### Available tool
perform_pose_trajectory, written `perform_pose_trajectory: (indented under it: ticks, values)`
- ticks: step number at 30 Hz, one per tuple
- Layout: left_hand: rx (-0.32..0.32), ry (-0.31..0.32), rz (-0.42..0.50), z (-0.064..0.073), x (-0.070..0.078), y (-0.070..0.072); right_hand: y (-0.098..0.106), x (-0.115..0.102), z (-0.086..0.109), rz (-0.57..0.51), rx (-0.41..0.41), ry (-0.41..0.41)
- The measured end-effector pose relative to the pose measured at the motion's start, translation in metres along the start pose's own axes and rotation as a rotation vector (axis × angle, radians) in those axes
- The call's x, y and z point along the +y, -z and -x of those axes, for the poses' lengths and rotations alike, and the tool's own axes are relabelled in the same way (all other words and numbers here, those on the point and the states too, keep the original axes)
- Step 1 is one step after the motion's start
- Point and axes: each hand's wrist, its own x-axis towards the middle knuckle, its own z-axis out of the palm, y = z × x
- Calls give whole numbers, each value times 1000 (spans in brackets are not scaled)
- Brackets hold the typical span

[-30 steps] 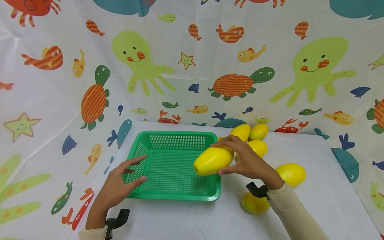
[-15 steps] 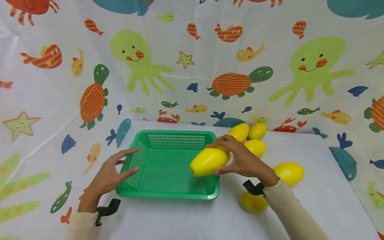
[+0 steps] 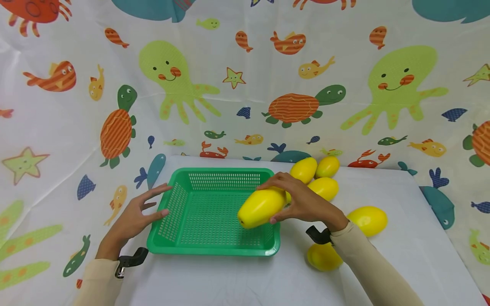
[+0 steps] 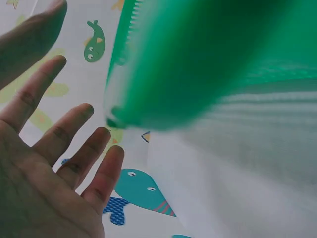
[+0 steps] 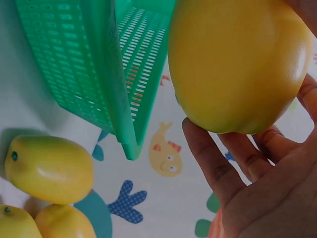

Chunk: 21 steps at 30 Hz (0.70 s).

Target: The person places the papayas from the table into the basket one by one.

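Observation:
My right hand (image 3: 300, 199) grips a large yellow papaya (image 3: 260, 208), its thumb below and its fingers over the top. The fruit is tilted, above the right part of a green plastic basket (image 3: 212, 250). In the right wrist view, fingertips touch the rounded end of the papaya (image 5: 237, 64), beside the basket's wall (image 5: 64, 64). My left hand (image 3: 132, 216) holds nothing; its spread fingers are near the basket's left rim. Through the left wrist view, the left hand (image 4: 54, 163) appears apart from the blurred basket corner (image 4: 163, 89).
Behind the right hand lie several yellow fruits, among them one at the back (image 3: 304, 170) and one farther right (image 3: 327, 166). Another large one (image 3: 368, 221) lies right of the forearm, and one (image 3: 324, 257) is partly under it. A sea-animal print sheet (image 3: 245, 85) hangs behind the white table (image 3: 214, 280).
My right hand has carried the papaya slightly left, farther over the basket. My left hand has moved left, from over the basket's left side to its outer rim.

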Motion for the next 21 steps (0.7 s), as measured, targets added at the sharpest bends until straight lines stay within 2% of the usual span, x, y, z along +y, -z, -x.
perform_pose_trajectory:
  ticks: [4, 9, 15, 21]
  values:
    - [-7, 6, -4, 0, -9, 0, 0, 2, -3, -20, -21, -9]
    - [-30, 8, 45, -1, -16, -1, 1, 5, -4, -34, -32, -19]
    - [-73, 63, 135, 1, -25, -5, 0, 11, -8, -46, -59, -15]
    - [-70, 123, 167, 1, -32, -12, -2, 16, -11, -47, -95, -10]
